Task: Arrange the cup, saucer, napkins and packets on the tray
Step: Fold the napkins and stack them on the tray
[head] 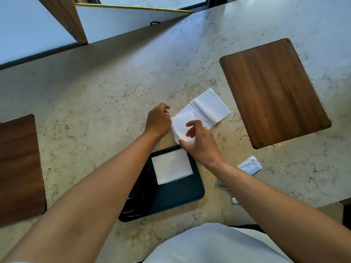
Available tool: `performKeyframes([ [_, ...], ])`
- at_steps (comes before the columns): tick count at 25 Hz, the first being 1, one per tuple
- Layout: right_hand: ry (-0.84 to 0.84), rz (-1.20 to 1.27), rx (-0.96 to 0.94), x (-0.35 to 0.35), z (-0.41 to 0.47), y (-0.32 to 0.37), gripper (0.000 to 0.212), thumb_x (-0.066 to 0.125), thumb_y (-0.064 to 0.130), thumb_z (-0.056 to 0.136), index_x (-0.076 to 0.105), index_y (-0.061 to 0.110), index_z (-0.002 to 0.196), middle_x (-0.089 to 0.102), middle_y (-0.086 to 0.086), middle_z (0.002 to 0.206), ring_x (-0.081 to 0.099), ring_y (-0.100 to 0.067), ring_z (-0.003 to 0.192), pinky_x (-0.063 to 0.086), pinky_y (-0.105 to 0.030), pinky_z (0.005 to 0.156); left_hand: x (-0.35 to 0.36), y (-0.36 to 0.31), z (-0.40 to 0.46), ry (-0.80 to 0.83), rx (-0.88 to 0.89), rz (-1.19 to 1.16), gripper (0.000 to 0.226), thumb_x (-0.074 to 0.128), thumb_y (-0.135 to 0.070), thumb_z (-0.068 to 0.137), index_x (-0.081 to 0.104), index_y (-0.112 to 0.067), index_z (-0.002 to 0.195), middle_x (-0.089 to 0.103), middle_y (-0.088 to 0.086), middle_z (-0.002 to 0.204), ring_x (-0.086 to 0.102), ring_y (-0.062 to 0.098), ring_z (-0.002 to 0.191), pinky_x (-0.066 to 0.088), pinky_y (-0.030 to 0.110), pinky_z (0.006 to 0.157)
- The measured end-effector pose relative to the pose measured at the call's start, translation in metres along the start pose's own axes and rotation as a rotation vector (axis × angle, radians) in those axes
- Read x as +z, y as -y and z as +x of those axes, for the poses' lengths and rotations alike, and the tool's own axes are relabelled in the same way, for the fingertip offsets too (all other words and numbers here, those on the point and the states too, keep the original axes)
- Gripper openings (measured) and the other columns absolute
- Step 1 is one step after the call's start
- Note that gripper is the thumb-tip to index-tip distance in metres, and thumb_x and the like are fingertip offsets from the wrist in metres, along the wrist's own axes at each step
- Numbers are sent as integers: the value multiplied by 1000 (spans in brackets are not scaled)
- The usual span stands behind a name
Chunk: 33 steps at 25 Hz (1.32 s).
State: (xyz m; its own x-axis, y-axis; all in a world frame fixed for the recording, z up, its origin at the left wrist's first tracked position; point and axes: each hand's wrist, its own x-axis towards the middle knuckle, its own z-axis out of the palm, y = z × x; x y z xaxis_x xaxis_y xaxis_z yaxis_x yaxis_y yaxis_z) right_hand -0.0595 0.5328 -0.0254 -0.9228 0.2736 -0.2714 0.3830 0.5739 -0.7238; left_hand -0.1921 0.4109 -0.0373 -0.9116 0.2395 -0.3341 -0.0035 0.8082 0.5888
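A dark green tray (pixel 182 192) lies on the marble counter in front of me. One folded white napkin (pixel 171 166) rests on its far part, and a black saucer (pixel 139 194) lies on its left side, partly hidden by my left forearm. Just beyond the tray, my left hand (pixel 158 120) and my right hand (pixel 201 143) both hold a second white napkin (pixel 180 126), partly folded. A third, unfolded napkin (pixel 208 108) lies flat on the counter behind it. A white packet (pixel 250 165) lies right of my right wrist. No cup is in view.
Two more packets (pixel 221 182) (pixel 235 200) peek out beside my right forearm. A brown wooden board (pixel 273 92) lies at the right, another (pixel 19 168) at the left edge. A wall with a wooden panel (pixel 64 18) borders the counter's far side.
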Motion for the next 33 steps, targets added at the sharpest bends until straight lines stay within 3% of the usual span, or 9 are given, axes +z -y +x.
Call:
performKeyframes([
  [2,-43,48,55,3,-2,-1,42,66,48,89,48,28,122,61,9,94,60,-14,90,50,-31,79,-5,2,2,-15,-97,-89,31,43,-10,101,61,-10,127,66,9,127,61,22,110,48,29,88],
  [7,-180,12,308,-5,1,-20,22,63,27,93,60,17,113,65,-1,98,64,-18,88,53,-35,79,-4,7,-1,70,-4,1,30,57,-20,98,61,-11,126,65,8,116,57,16,93,43,26,79],
  [12,-148,-94,349,-4,-1,-28,19,69,33,90,66,16,98,65,-2,97,61,-18,87,54,-37,81,4,7,-4,143,123,177,49,70,-30,90,57,-11,134,56,12,125,51,29,119,45,36,95],
  [17,-148,-142,384,0,0,-22,20,72,38,88,68,18,90,65,0,92,64,-18,80,56,-37,75,9,9,-5,140,194,282,40,73,-21,86,62,-11,123,53,10,120,50,29,115,45,31,90],
  [21,-118,-125,400,0,1,-20,18,71,32,87,69,19,75,67,5,72,65,-14,67,55,-33,64,7,10,-8,136,216,309,39,71,-11,85,61,-10,122,54,11,118,50,28,112,48,33,91],
  [24,-118,-95,372,-2,-1,-19,16,72,28,86,65,21,74,62,8,70,62,-11,66,56,-33,65,7,8,-9,153,191,279,46,66,-10,86,56,-10,131,53,12,126,48,29,119,44,33,93],
  [28,-109,-72,231,-6,-3,-16,14,71,29,86,62,21,80,61,6,81,59,-12,74,48,-27,66,1,4,-9,156,141,186,49,58,-11,87,52,-11,136,51,10,135,46,28,126,41,32,95],
  [33,-70,-102,-32,-22,-5,-3,13,72,23,90,60,21,87,65,9,82,61,-9,73,51,-22,66,-23,-11,-14,191,63,-187,46,56,-9,85,58,-22,129,63,-3,129,56,13,119,44,26,95],
])
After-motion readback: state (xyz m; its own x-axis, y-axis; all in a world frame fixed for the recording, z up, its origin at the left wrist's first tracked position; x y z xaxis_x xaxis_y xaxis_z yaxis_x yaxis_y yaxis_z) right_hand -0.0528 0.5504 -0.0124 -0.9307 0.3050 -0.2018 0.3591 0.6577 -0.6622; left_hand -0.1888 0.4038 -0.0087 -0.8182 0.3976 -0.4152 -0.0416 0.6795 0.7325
